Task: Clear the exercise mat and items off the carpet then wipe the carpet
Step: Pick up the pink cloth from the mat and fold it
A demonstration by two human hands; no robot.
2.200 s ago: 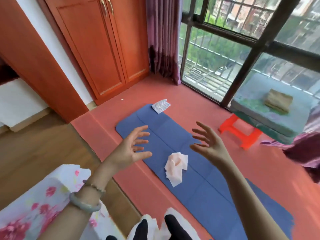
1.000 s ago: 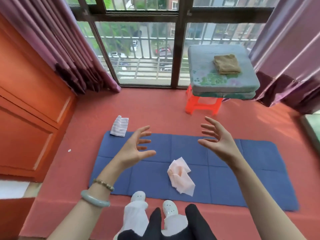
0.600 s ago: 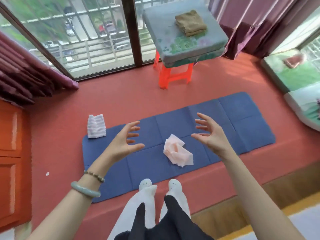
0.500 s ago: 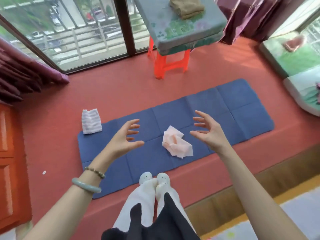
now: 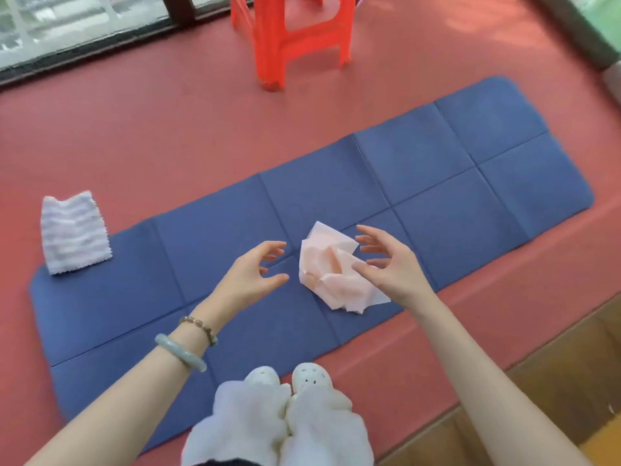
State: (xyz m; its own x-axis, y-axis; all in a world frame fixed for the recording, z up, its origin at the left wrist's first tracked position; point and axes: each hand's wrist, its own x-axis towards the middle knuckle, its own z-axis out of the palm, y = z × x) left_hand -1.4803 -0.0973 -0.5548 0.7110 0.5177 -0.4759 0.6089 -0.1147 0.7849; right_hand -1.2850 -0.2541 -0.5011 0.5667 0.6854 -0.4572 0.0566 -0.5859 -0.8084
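Pink cloth (image 5: pixel 324 264) on the mat (image 5: pixel 437 169) lies between the 2 hands (image 5: pixel 250 280) (image 5: pixel 393 269).

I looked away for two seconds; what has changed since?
Both hands dropped toward the crumpled pink cloth: left hand beside it, right hand over its edge, both open, gripping nothing yet. Cloth, striped towel and blue mat lie where they were.

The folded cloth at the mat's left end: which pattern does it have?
The folded cloth has white and pale grey stripes; the head view shows it.
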